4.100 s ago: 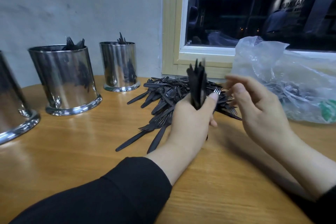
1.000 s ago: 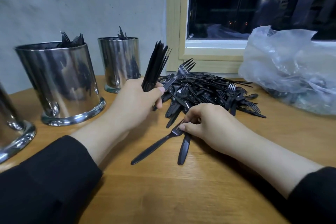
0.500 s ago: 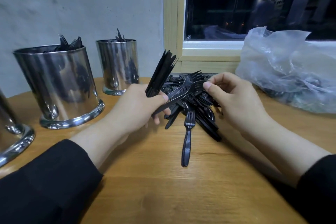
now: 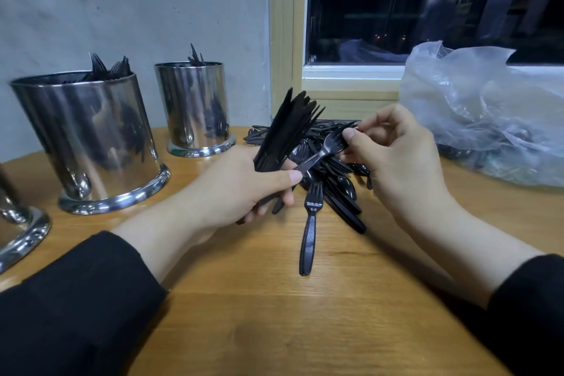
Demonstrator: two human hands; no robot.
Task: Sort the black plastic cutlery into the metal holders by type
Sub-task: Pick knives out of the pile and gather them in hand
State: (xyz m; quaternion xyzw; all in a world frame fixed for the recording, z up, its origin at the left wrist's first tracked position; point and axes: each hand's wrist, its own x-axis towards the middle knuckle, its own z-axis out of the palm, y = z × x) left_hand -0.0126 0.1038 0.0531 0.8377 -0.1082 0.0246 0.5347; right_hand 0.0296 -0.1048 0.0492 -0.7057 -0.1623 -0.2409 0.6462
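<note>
Head view: the left hand (image 4: pixel 244 189), at the centre of the frame, keeps a tight grip round a bundle of forks (image 4: pixel 283 134), handles down in the fist and tines fanned up toward the window, probably so that like pieces gather before one trip to a holder. The right hand (image 4: pixel 393 159), right of centre, pinches the head of a single fork (image 4: pixel 323 152) between thumb and fingertips, its handle slanting down to the left thumb, apparently being fed into the bundle. Behind and beneath both hands lies the unsorted pile (image 4: pixel 335 174) on the desk (image 4: pixel 274 314), one loose fork (image 4: pixel 309 229) pointing toward the viewer. At left stand the metal holders: a large one (image 4: pixel 91 143) and a smaller one (image 4: pixel 195 110), each showing black tips above its rim, and part of a third (image 4: pixel 18 223) at the frame's edge. A clear plastic bag (image 4: pixel 488 110) slumps at the right.
</note>
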